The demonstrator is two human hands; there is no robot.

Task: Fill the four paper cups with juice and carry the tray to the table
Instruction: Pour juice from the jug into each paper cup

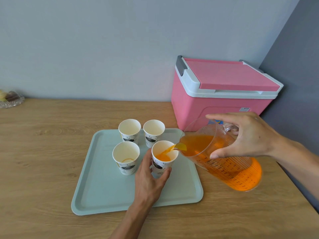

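Several white printed paper cups stand on a pale green tray [107, 195]. My left hand [150, 180] grips the near right cup [164, 157], which holds some orange juice. My right hand [248, 137] holds a clear jug [224, 163] of orange juice by its handle, tilted left, and a stream runs from its spout into that cup. The near left cup [126, 156] has a thin ring of juice at its bottom. The far left cup [129, 129] and the far right cup [154, 131] look empty.
A pink cooler box [222, 94] with a white-rimmed lid stands behind the jug against the wall. A glass dish [10, 100] with small items sits at the far left of the wooden counter [43, 152]. The counter's right edge runs close under my right arm.
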